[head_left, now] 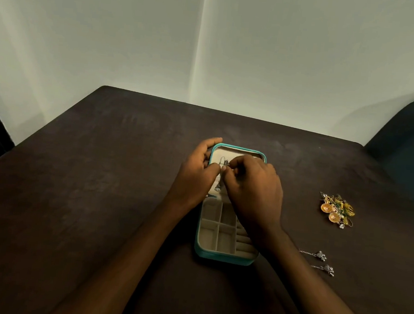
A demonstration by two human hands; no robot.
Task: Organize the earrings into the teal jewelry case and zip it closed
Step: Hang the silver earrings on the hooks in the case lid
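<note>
Nearest the table's (97, 197) front edge, toward its right side, two silver drop earrings (322, 262) lie side by side on the dark top, just apart from each other. Left of them, around the middle of the table, the teal jewelry case (199, 241) lies open, its compartmented tray toward the front edge and its lid (239, 149) laid back toward the far edge. Both forearms reach in from the front. The right hand (255, 188) hovers over the hinge area, its fingertips pinched together on a silver earring (218, 186) that dangles against the lid's pale lining. The left hand (196, 176) curls round the lid's left rim, thumb meeting the same earring. Farther right, toward the right edge, a heap of gold earrings (337, 211) sits well apart from the case.
</note>
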